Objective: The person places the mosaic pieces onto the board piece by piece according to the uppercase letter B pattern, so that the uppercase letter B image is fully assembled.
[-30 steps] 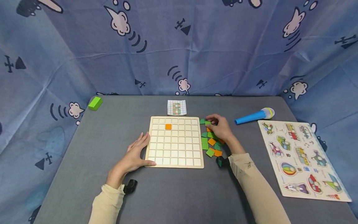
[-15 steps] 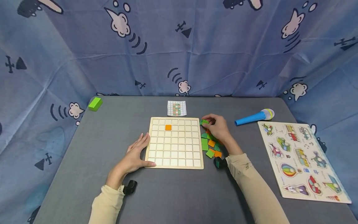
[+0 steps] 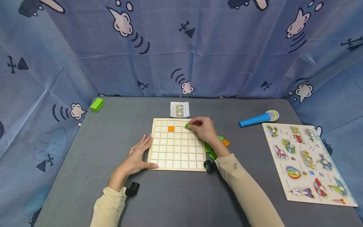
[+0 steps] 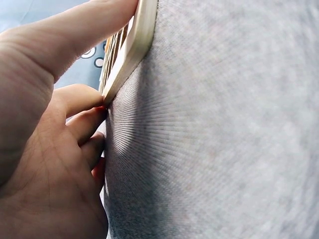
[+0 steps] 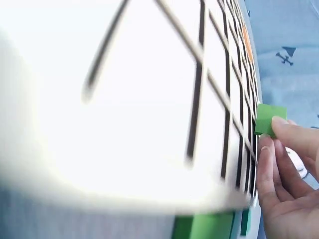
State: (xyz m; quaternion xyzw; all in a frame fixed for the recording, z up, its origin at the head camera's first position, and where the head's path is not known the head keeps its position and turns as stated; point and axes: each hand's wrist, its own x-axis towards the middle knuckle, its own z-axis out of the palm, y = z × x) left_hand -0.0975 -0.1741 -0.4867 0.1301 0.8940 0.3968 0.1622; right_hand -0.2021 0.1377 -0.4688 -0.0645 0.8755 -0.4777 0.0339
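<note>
A pale wooden grid board (image 3: 169, 148) lies in the middle of the table, with one orange square tile (image 3: 171, 129) in its second row. My left hand (image 3: 139, 153) rests at the board's near left corner, fingers stretched along the left side and thumb on the front edge. Over the board's upper right part, my right hand (image 3: 204, 128) pinches a green square tile (image 5: 269, 118) between thumb and fingers. In the head view the same green tile (image 3: 187, 125) overlaps the second row, right of the orange one. Loose green tiles (image 3: 208, 147) show beside the board, partly hidden by the right forearm.
A small printed grid card (image 3: 180, 109) lies behind the board. To the right are a blue toy microphone (image 3: 258, 118) and a picture puzzle board (image 3: 307, 164). A green block (image 3: 97, 105) sits at the far left corner, before a blue patterned curtain (image 3: 158, 63).
My right hand has picked up a green tile from the pile at the right and moved left with it over the board. The left hand has stayed at its corner.
</note>
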